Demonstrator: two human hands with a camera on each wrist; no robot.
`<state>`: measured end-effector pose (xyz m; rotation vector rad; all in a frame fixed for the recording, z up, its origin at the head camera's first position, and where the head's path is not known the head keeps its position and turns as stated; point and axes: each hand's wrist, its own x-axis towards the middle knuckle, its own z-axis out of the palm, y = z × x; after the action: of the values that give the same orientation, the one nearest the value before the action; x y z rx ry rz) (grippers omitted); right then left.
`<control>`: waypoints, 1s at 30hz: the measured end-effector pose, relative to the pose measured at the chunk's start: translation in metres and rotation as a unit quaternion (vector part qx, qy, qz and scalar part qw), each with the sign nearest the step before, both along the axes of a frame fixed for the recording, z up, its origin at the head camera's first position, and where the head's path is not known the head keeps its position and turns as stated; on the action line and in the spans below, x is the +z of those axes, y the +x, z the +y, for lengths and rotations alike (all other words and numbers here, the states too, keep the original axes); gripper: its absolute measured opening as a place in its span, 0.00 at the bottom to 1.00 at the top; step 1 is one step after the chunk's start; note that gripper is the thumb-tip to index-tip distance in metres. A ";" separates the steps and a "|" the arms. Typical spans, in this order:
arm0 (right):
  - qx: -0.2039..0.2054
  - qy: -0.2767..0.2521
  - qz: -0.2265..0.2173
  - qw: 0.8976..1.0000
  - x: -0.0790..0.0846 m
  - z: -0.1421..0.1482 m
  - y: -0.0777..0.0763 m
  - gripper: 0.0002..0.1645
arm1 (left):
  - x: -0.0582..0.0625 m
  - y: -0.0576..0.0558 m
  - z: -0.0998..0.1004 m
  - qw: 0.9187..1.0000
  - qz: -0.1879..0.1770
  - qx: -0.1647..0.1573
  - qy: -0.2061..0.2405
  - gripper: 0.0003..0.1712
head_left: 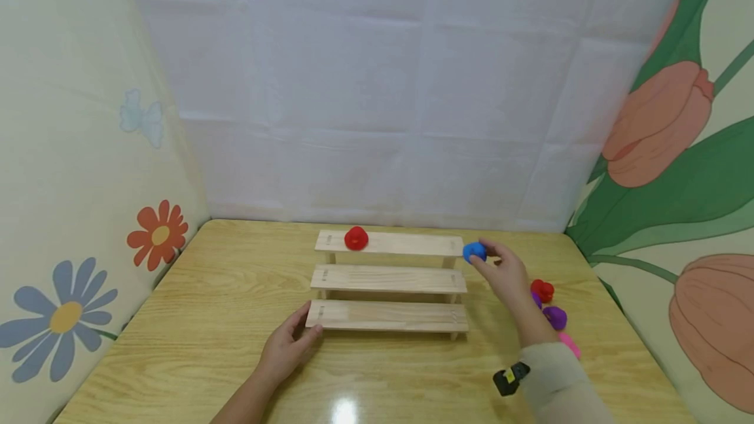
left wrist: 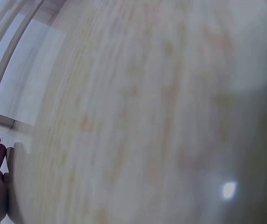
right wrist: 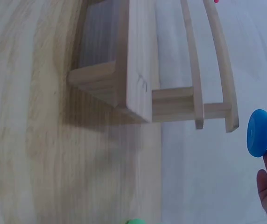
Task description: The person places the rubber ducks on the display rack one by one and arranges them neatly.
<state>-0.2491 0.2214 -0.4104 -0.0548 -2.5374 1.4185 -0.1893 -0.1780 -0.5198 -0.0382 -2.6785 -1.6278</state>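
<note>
A three-tier wooden rack (head_left: 389,278) stands on the table. My left hand (head_left: 287,347) grips the left end of its lowest step, thumb at the front edge and fingers behind. My right hand (head_left: 501,272) pinches a small blue hat-shaped toy (head_left: 474,252) just off the right end of the top step. In the right wrist view, the blue toy's round, wide face (right wrist: 258,133) points toward the rack, and the fingers hold its narrower part. A red hat-shaped toy (head_left: 356,239) sits on the top step, left of the middle.
Right of the rack, partly behind my right forearm, lie another red toy (head_left: 542,290), a purple toy (head_left: 555,317) and a pink one (head_left: 569,345). A bit of green (right wrist: 135,221) shows in the right wrist view. A white cloth (head_left: 383,116) hangs behind the table.
</note>
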 end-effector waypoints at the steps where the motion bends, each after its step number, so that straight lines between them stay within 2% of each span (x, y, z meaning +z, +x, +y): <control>1: 0.005 -0.002 0.002 1.000 0.002 -0.002 -0.001 0.29 | 0.000 0.000 0.000 1.000 0.001 0.000 0.000 0.40; 13: 0.047 -0.003 0.032 0.998 0.007 -0.036 -0.020 0.28 | 0.001 0.001 0.000 1.000 0.000 0.004 -0.005 0.39; 20: 0.071 -0.002 0.019 0.997 0.012 -0.055 -0.026 0.28 | 0.003 0.003 0.001 1.000 0.006 0.007 -0.005 0.39; 30: 0.093 0.004 0.011 0.996 0.010 -0.077 -0.035 0.28 | 0.002 0.002 0.001 1.000 0.007 0.008 -0.007 0.38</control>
<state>-0.2841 0.1443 -0.4001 0.2041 -2.5856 1.4660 -0.1876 -0.1772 -0.5183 -0.0281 -2.6722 -1.5973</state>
